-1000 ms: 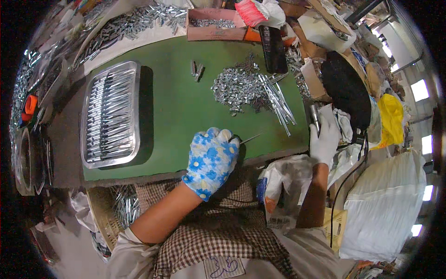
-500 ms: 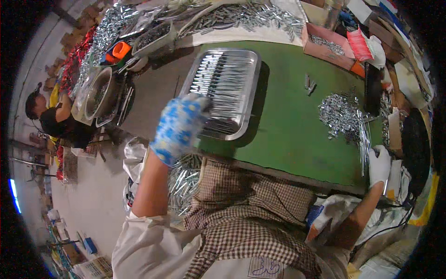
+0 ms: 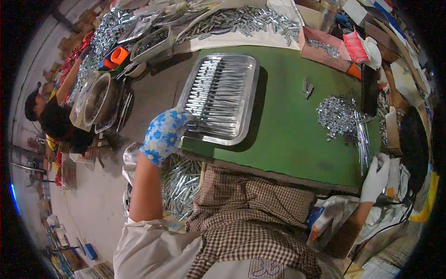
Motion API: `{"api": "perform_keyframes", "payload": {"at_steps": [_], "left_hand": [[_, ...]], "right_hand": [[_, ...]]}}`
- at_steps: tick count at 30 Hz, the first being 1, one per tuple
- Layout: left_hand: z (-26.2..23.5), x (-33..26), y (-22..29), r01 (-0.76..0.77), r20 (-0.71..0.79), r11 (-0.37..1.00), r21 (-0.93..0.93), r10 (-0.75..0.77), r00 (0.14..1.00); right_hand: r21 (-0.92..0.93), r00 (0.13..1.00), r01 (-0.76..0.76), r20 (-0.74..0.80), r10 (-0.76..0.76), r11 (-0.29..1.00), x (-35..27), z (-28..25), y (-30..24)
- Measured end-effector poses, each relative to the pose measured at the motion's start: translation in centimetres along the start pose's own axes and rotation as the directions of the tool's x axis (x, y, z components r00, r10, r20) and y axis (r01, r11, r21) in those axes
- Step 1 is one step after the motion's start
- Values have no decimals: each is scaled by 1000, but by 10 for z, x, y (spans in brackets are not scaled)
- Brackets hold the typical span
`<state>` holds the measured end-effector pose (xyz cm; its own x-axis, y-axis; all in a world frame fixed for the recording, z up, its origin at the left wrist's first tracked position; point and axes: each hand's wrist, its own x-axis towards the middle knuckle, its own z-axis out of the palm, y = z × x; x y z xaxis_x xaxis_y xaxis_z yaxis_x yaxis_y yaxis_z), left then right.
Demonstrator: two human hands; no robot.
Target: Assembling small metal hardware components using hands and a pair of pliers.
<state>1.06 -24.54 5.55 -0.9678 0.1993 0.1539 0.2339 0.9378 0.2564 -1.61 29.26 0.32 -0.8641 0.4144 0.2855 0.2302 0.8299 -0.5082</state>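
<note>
My left hand (image 3: 165,135), in a blue flowered glove, is at the near left corner of a shallow metal tray (image 3: 253,93). Its fingers are closed at the ends of the lowest rods; what they pinch is too small to make out. Inside the tray, slim metal rods (image 3: 227,93) with thicker bright ends lie side by side in a row. At the right edge of the green table mat (image 3: 288,121), my right hand (image 3: 375,179), white-gloved, has its fingers curled together; what they hold is hidden. Just beyond it lies a bundle of loose thin rods (image 3: 363,144).
A heap of small metal sleeves (image 3: 335,116) lies beside the loose rods, with two more pieces (image 3: 307,88) farther off. A pink box (image 3: 325,49) of small parts stands at the far right. Metal parts (image 3: 241,23) pile along the back. Left, a person (image 3: 60,116) works near a round basin (image 3: 98,100).
My left hand has drawn back from over the tray to its near left corner. My right hand has shifted slightly nearer to me. The person at left has stretched an arm forward.
</note>
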Motion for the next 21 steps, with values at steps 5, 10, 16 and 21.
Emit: {"api": "perform_keyframes", "payload": {"at_steps": [5, 10, 16, 21], "left_hand": [[-2, 27, 13, -30, -6, 992, 121, 31, 1000], [19, 98, 76, -490, -261, 871, 34, 481, 837], [72, 193, 171, -363, 57, 930, 57, 360, 931], [101, 225, 189, -262, 160, 955, 140, 239, 958]], "right_hand": [[264, 996, 59, 49, -74, 963, -51, 13, -21], [-77, 855, 498, -126, -504, 864, -69, 44, -43], [-74, 891, 440, -87, -446, 895, -71, 40, -50], [-16, 875, 475, -100, -474, 880, -70, 41, -46]]}}
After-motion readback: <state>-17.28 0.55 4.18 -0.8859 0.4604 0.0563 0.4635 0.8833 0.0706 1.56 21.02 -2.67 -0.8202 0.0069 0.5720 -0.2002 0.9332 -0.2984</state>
